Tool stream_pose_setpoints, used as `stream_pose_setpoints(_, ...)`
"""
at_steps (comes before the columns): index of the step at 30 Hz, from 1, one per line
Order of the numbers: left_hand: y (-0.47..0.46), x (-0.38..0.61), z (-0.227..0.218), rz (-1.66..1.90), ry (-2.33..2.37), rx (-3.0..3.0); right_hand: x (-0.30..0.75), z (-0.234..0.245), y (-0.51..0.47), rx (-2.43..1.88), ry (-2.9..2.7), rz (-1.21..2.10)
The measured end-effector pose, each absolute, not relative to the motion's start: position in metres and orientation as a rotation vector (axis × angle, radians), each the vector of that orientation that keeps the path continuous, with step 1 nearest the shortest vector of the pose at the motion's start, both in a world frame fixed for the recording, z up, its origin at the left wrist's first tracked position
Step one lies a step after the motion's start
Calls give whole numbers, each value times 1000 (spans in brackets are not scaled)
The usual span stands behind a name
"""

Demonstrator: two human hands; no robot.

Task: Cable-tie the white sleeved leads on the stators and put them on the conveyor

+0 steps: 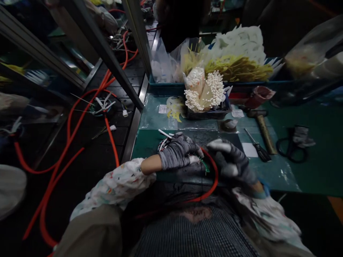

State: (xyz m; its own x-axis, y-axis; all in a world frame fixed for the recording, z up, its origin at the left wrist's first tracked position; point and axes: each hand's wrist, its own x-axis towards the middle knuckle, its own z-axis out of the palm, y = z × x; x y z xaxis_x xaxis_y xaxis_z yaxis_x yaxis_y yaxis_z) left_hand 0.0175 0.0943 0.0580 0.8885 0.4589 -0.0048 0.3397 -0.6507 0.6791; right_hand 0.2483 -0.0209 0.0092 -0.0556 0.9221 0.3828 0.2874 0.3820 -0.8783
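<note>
**Obs. 1: a low, close hold**

Both hands work at the near edge of the green-matted table (284,171). The left hand (178,151), in a grey striped knit glove, lies palm down with its fingers curled over a bunch of white-tipped wires (164,140), pressing them toward the mat; how tightly it is closed is hidden. The right hand (230,162), gloved alike, is curled and turned toward the left hand, beside a red cable (213,171). I cannot tell whether it grips the cable. The cable arcs between the hands, then drops past the table's near edge toward the person's lap. A small green tag (205,166) shows by the left fingertips.

Judgement on technique: the low palm-down press looks sound, as it steadies the wire ends against the mat. The red cable's bend is best left as a wide arc, free of kinks at the table edge.

Toward the table's right edge lie a wood-handled hammer (262,134), a black-handled screwdriver (257,150) and black scissors (291,150). At the far edge, a black tray (207,114) carries a bagged bundle of white-capped wires (203,91), and a blue crate (171,89) holds yellow wire bundles (238,69). Orange hoses (80,142) lie on the floor left of the table.
</note>
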Motion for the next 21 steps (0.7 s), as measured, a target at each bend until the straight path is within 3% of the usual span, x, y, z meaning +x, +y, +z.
stream_pose_setpoints(5, 97, 15, 57, 240, 536, 2282, 247, 37, -38, -916, -1957, 624)
stream_pose_setpoints(10, 70, -2, 42, 622, 726, 2361, 230, 35, -35, -1097, -1729, 594)
stream_pose_setpoints(21, 35, 5, -6, 882, 828, 2587, 192, 14, -20, -1297, -1185, 484)
